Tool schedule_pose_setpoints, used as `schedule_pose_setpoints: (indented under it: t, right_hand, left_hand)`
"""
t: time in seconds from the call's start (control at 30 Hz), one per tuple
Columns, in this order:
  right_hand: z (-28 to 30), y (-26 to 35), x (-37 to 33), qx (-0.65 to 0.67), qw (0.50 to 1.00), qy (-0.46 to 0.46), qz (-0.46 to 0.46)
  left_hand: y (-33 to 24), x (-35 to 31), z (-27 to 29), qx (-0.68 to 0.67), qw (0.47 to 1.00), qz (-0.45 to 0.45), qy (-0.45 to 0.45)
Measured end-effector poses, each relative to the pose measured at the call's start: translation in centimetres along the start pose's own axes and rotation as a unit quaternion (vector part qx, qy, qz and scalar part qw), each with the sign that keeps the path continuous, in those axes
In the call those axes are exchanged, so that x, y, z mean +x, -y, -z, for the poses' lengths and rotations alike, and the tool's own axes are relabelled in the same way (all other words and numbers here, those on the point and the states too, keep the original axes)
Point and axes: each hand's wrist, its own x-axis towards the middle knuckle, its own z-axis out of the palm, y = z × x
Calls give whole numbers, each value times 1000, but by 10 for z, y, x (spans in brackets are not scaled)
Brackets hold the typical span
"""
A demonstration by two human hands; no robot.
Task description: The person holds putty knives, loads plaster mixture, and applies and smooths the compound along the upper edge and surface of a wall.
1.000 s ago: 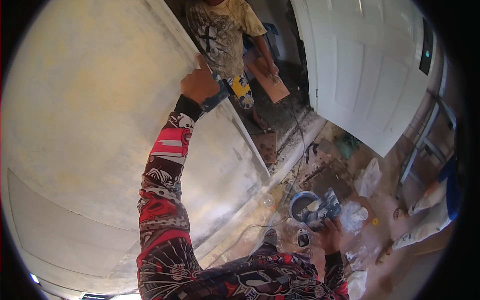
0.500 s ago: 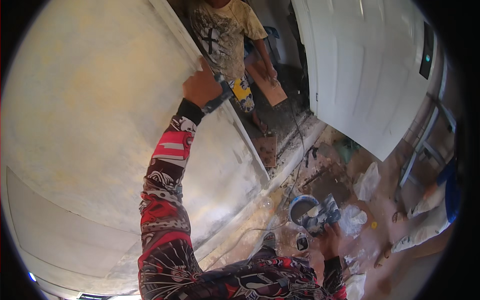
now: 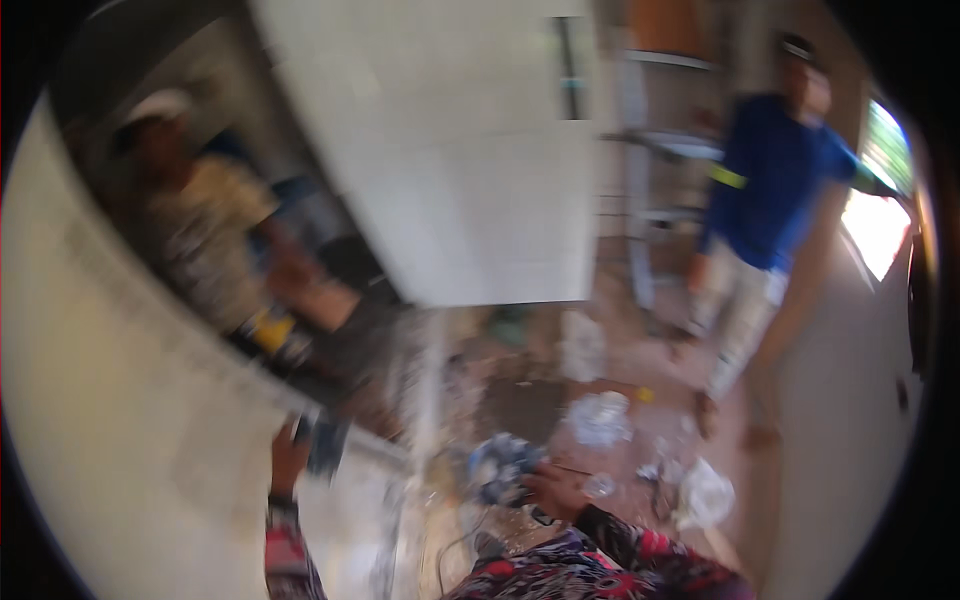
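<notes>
My left hand [image 3: 288, 457] is closed on a dark, flat-bladed putty knife [image 3: 326, 447] beside the edge of the pale wall [image 3: 130, 400]. My right hand [image 3: 555, 491] grips a broad, putty-smeared blade [image 3: 500, 466], held low above the littered floor. Motion blur softens both tools, and their handles are mostly hidden in my fingers. The bucket seen earlier under the right-hand blade cannot be made out clearly now.
A white door [image 3: 450, 200] stands ahead. In the dark doorway at left is a person in a stained shirt [image 3: 205, 240]; at right, a person in a blue shirt [image 3: 765, 185] stands near a metal ladder [image 3: 640, 180]. Plastic bags [image 3: 706, 494] and a cable [image 3: 455, 550] lie on the floor.
My view has swung to the right, bringing the blue-shirted person fully into sight. My left hand with its putty knife has come down from high on the wall edge. Both tools stay held.
</notes>
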Motion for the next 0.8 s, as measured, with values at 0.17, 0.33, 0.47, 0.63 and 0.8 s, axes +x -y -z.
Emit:
schedule_pose_setpoints:
  t: [0.17, 0.33, 0.47, 0.63, 0.8]
  right_hand:
    - [9, 8, -1, -15, 998, -68, 10]
    - [-12, -3, -14, -16, 999, -44, 14]
    - [-7, -12, -27, -21, 998, -54, 20]
    - [1, -33, -35, -27, 996, -83, 7]
    - [2, -39, -48, -50, 994, -92, 19]
  left_hand:
    - [30, -104, -125, -69, 992, 46, 97]
    - [137, -209, -209, -83, 979, 99, 159]
    - [153, -261, -246, 30, 957, 205, 202]
    - [155, -289, -265, 50, 959, 214, 181]
    - [161, -302, -271, 51, 966, 198, 160]
